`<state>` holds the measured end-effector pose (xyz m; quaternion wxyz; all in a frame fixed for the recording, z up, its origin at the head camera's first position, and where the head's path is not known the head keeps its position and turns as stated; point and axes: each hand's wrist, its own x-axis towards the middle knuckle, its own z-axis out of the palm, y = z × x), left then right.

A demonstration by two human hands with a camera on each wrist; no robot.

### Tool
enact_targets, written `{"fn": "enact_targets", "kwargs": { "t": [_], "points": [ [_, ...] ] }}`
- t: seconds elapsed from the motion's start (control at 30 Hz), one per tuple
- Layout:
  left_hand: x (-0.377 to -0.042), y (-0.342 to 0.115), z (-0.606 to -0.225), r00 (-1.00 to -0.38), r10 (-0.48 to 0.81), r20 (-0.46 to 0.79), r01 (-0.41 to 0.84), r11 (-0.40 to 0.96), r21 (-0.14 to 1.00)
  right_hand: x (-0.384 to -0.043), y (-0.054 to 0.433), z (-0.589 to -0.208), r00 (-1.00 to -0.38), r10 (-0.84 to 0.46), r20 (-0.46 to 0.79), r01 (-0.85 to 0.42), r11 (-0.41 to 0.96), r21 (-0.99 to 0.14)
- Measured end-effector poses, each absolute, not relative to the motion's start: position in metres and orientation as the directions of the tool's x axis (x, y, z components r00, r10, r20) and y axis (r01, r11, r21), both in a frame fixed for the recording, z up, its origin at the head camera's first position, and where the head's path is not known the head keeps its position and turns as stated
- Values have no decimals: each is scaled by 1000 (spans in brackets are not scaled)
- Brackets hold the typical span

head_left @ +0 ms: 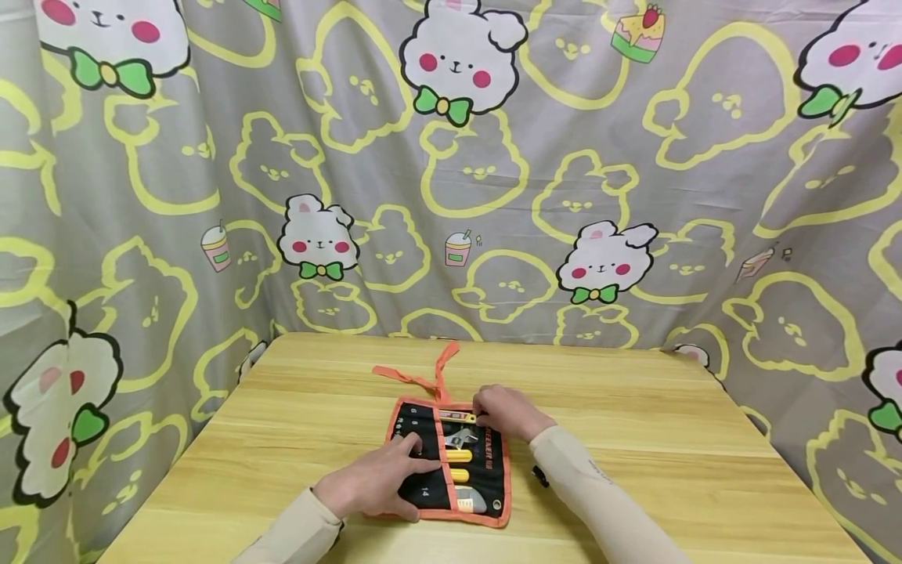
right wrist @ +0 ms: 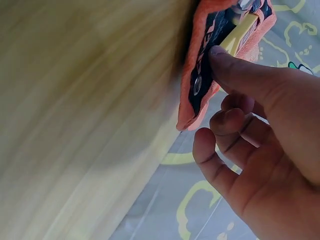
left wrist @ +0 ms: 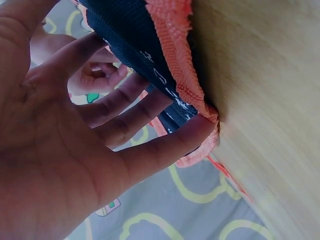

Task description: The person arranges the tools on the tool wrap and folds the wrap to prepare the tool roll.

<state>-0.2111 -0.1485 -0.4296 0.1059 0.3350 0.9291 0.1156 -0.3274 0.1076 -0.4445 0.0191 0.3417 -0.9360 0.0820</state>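
Note:
A black tool roll (head_left: 496, 462) with orange edging lies spread on the wooden table. Its pockets hold an adjustable wrench (head_left: 461, 439), two yellow handles (head_left: 460, 456), a grey-and-yellow tool (head_left: 468, 499) and, at the far end, a slim yellow-ended tool (head_left: 458, 416). My left hand (head_left: 377, 478) rests across the roll's left part with fingers spread; a fingertip touches the orange edge in the left wrist view. My right hand (head_left: 510, 411) is at the far right corner. In the right wrist view its thumb (right wrist: 240, 70) touches by the yellow tool's end, and the other fingers curl loosely below.
Orange tie straps (head_left: 440, 376) stretch from the roll's far edge over the table (head_left: 599, 392). A grey curtain (head_left: 493, 196) with rabbit prints hangs behind the table and along both sides.

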Motion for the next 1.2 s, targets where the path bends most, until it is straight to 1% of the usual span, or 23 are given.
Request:
{"fn": "enact_targets", "kwargs": {
  "t": [0.2, 0.53, 0.8, 1.2],
  "points": [
    [-212, -149, -431, -754, 646, -120, 594, 748, 294, -330, 104, -446, -758, -645, 97, -652, 746, -132],
    [-212, -148, -431, -752, 648, -121, 595, 747, 298, -332, 107, -448, -772, -627, 102, -635, 760, -138],
    [-212, -148, -431, -752, 648, -122, 594, 746, 302, -333, 106, -448, -766, -636, 91, -642, 752, -148],
    [-211, -149, -431, -752, 646, -128, 593, 749, 295, -332, 98, -448, -775, -628, 68, -631, 763, -144]
  ]
}}
